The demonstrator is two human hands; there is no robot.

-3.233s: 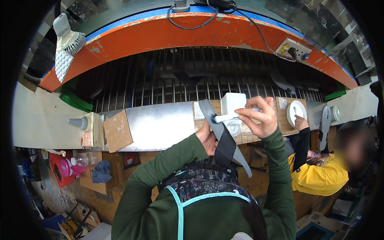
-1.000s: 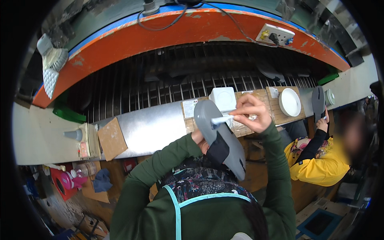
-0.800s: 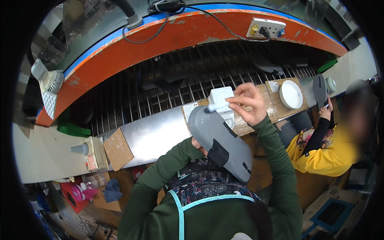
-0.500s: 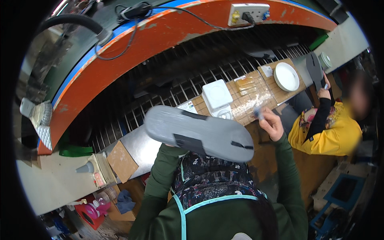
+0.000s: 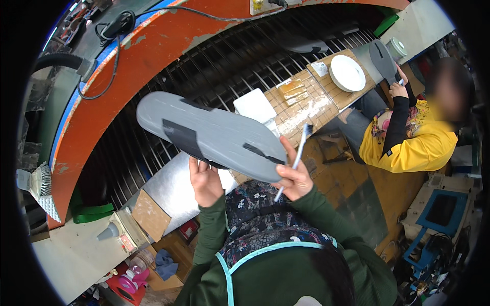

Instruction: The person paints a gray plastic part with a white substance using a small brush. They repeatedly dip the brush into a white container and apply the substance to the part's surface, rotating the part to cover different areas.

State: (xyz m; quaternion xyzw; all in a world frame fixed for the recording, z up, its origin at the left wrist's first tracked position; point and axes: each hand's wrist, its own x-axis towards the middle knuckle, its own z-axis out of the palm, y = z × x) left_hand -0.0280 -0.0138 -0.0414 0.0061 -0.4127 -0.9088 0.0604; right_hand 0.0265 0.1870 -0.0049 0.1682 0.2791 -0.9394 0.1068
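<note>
A grey sandal sole (image 5: 219, 135) with black strap pieces is tilted in front of me above the bench. Below its near edge, my left hand (image 5: 206, 184) supports it, palm showing, with the fingertips partly hidden behind the sole. At the sole's right end, my right hand (image 5: 295, 178) has its thumb and fingers closed around a white toothbrush (image 5: 300, 153) with dark bristles pointing up. That thumb also touches the end of the sole.
Beyond the sole are a white box (image 5: 255, 108), a yellowish block (image 5: 293, 93) and a white bowl (image 5: 348, 73) on boards (image 5: 319, 109). Behind runs a dark rod rack (image 5: 224, 71) under an orange machine edge (image 5: 109, 102). A co-worker in yellow (image 5: 413, 143) handles another sole (image 5: 382, 60) at right.
My right hand has come left with the toothbrush to the end of the sole. The sole appears further left and higher in view. My left hand now shows below it.
</note>
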